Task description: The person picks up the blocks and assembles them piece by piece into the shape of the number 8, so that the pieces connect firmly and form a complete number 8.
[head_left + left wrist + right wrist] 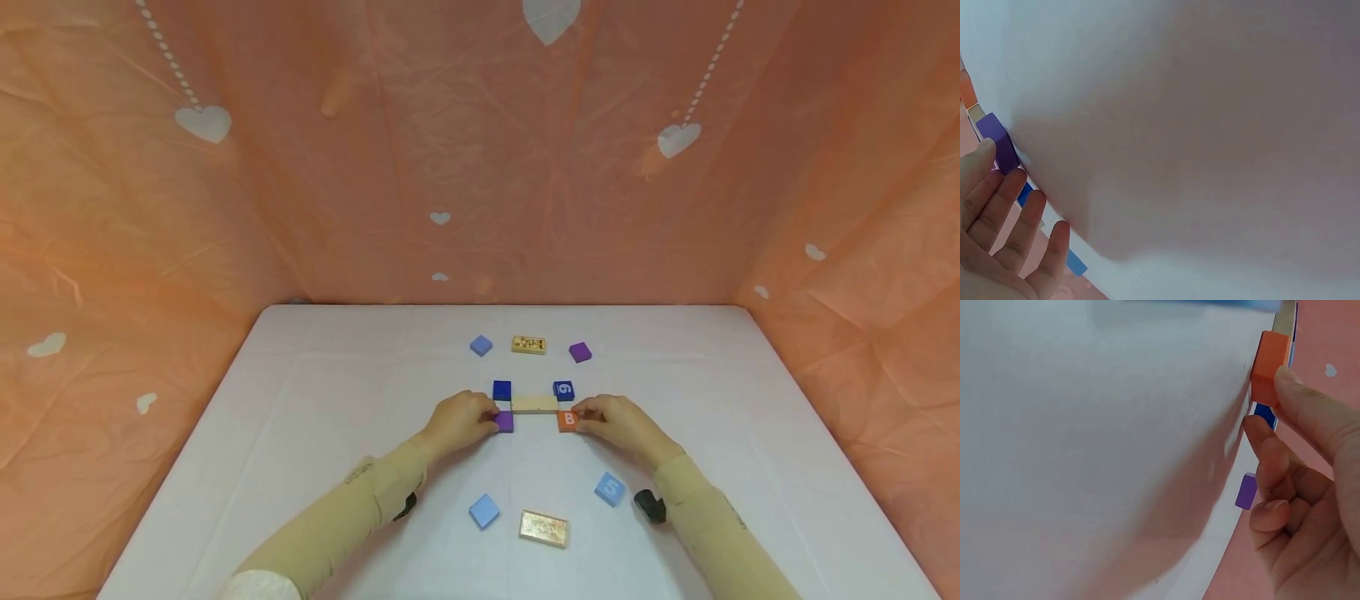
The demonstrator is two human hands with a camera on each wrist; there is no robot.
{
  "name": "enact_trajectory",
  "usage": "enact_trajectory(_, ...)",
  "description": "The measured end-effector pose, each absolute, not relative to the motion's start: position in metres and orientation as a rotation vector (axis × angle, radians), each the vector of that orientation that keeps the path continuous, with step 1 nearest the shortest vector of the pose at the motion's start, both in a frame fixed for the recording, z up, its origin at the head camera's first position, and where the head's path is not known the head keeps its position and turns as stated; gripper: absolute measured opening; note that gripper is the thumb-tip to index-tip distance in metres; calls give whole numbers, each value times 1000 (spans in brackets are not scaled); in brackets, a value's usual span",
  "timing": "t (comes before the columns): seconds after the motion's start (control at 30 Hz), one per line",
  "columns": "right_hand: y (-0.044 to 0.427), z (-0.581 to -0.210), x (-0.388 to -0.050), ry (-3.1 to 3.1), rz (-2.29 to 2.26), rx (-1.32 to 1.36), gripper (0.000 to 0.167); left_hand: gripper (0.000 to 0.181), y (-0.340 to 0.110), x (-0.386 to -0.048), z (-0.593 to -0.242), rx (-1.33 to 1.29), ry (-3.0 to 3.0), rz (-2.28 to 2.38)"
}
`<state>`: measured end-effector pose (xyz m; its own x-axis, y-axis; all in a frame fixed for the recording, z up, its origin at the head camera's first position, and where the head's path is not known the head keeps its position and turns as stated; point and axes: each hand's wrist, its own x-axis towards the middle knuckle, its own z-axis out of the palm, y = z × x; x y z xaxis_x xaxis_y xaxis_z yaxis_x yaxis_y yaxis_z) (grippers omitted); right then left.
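Observation:
In the head view my left hand (462, 419) pinches a purple square tile (505, 422) at the near left corner of a pale wooden block (534, 405). The left wrist view shows the thumb against the purple tile (999, 144), the other fingers spread below. My right hand (619, 425) holds an orange tile (567, 421) marked B at the block's near right corner. Its thumb lies on the orange tile (1270, 367) in the right wrist view. Beyond the block are a dark blue tile (502, 390) on the left and a blue tile (563, 391) marked 6 on the right.
Farther back lie a light blue tile (481, 345), a gold bar (528, 345) and a purple tile (580, 352). Nearer me are another light blue tile (483, 512), a second gold bar (543, 528) and a tile (610, 489) marked 5. Orange curtains surround the white table (360, 350).

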<state>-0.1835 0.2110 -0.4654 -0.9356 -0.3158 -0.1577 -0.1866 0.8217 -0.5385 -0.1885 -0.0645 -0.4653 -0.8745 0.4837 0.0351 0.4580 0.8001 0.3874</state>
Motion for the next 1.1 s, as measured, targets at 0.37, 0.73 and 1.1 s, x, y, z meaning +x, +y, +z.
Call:
enact_trajectory(0.37, 212, -467, -182, 2773, -771, -391, 29, 22, -64, -188, -465, 742, 2909, 588)
enact_trajectory(0.73, 212, -463, -180, 2765, -773, -373, 32, 22, -64, -189, -466, 774, 2934, 584)
enact_trajectory(1.1, 212, -459, -168, 2812, -765, -481, 29, 22, -64, -188, -467, 768, 2914, 607)
